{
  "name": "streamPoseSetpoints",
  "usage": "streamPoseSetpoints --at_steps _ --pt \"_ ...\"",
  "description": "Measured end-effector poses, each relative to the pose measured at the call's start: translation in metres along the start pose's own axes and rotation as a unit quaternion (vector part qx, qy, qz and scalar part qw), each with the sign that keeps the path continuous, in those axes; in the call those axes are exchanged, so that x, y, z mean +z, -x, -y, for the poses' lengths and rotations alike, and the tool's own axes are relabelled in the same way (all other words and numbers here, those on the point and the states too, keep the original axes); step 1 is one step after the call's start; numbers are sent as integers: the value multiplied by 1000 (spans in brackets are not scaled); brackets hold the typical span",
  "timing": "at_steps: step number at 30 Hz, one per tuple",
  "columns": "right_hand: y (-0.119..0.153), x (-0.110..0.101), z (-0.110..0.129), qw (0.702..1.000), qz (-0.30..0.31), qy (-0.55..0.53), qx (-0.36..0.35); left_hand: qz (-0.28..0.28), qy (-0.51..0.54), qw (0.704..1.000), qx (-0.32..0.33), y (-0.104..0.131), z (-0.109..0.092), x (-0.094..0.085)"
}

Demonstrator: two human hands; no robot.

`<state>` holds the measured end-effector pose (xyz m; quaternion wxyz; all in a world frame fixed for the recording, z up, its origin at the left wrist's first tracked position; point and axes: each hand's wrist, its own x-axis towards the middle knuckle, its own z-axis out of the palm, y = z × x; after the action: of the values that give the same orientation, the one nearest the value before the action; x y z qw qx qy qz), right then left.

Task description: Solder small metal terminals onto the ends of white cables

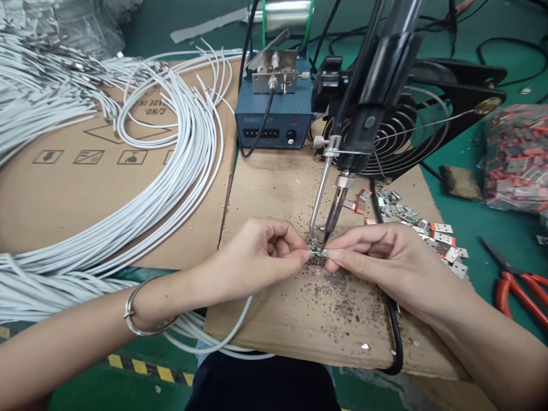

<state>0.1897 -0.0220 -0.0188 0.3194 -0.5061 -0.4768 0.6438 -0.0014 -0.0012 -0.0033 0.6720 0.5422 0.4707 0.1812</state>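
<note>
My left hand (274, 251) is closed in a pinch on the end of a white cable (240, 322), which curves away beneath the wrist. Facing it, my right hand (377, 251) pinches a small USB connector (325, 253) between thumb and fingertips. Thin coloured wires and a bit of green show in the narrow gap between the two hands; whether they are joined I cannot tell. Right above that gap stands the tip of a soldering iron (329, 225) on a stand, with a bent metal solder guide tube (319, 200) beside it.
White cables (171, 188) lie bundled at left on cardboard (38, 205). A blue solder feeder (274, 117) and a black fan (398, 125) stand behind. Loose USB connectors (443, 237), red-handled pliers (514, 285) and a bag of connectors (518, 160) are at right. Solder bits litter the work board (278, 325).
</note>
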Motion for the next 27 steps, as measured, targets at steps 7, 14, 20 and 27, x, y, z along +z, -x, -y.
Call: streamPoseSetpoints --at_steps 7,14,20,27 --pt "-2 -1 -1 1000 -3 13 -7 -4 -4 1000 9 -2 0 0" --pt "0 -1 -2 1000 0 -8 -5 -7 7 1000 5 0 -2 0" --pt "2 -2 -1 1000 10 -27 3 -3 2 1000 3 -1 -3 0" --pt "1 -5 -4 1000 -1 -14 21 8 -10 1000 8 -2 2 1"
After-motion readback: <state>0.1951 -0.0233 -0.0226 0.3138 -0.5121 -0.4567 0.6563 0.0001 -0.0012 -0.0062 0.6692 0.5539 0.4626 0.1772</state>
